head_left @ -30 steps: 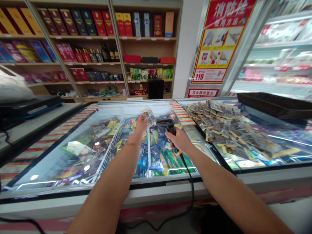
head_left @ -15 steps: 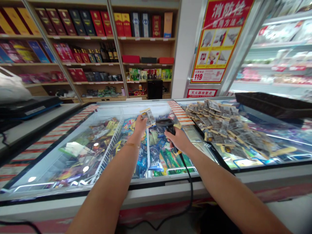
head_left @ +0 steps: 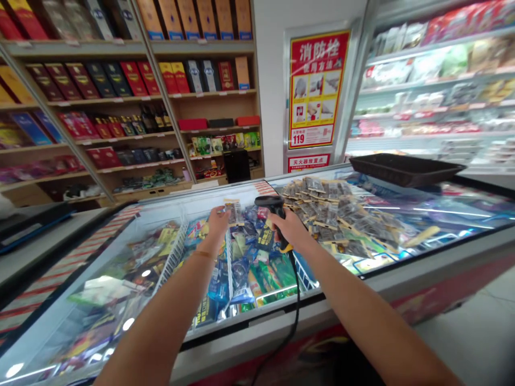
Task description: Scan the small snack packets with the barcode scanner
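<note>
My left hand (head_left: 218, 222) pinches a small flat packet (head_left: 234, 212) with a printed label, held up over the glass-topped chest freezer (head_left: 257, 321). To its right, my right hand (head_left: 286, 228) is wrapped around the grip of a black barcode scanner (head_left: 270, 202), whose head points left toward the packet. A black cord (head_left: 296, 300) hangs from the scanner's grip over the freezer's front edge. On the glass to the right lies a heap of similar packets (head_left: 333, 201); their contents look dark. Frozen goods in coloured bags (head_left: 269, 273) show below my hands.
A dark brown tray (head_left: 406, 167) rests on the freezer's back right. At the left stands a counter carrying a black flat device (head_left: 32, 222). Behind are shelves of boxed goods (head_left: 139, 78), a red wall poster (head_left: 317, 88) and a lit display fridge (head_left: 434, 91).
The view has turned right and tilted up. My hands still hold the packet and the scanner, close to each other. The black-edged freezer lid beside my right hand appears shifted left.
</note>
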`<state>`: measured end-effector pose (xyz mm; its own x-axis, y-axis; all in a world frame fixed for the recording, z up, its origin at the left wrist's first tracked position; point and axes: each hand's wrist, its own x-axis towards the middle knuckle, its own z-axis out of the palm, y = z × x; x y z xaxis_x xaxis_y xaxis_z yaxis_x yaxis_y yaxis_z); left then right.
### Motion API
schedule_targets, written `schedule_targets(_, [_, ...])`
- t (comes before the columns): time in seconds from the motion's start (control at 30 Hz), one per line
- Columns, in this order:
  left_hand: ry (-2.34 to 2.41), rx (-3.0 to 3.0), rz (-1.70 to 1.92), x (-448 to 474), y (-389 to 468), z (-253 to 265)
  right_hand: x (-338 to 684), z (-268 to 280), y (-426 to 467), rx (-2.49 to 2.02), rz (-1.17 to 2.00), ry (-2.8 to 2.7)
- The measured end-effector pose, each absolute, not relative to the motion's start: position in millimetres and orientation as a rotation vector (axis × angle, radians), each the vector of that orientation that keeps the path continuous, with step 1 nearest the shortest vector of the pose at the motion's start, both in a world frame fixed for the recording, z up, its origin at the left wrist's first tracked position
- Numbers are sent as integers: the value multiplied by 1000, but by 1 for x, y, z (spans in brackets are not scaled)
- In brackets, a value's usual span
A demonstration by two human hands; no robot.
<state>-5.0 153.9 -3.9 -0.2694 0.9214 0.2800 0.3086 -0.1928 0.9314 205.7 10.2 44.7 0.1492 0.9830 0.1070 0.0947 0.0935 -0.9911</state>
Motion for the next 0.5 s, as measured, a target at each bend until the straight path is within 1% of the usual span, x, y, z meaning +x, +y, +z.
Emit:
schedule_targets(0.1, [1394,1380,1410,39,156,28,253,62,4,-1277,900,-1118])
schedule_targets(0.27, [1167,1484,1319,143,159,75,329,78,-8,-1296,802,-921])
schedule_targets(0.37, [1115,1545,1306,203,160,93,360,83,-14,-1300,733,-865])
schedule_targets(0.5, [1065,1624,1242,260,162,102,386,85,-24,-1301,697,-815])
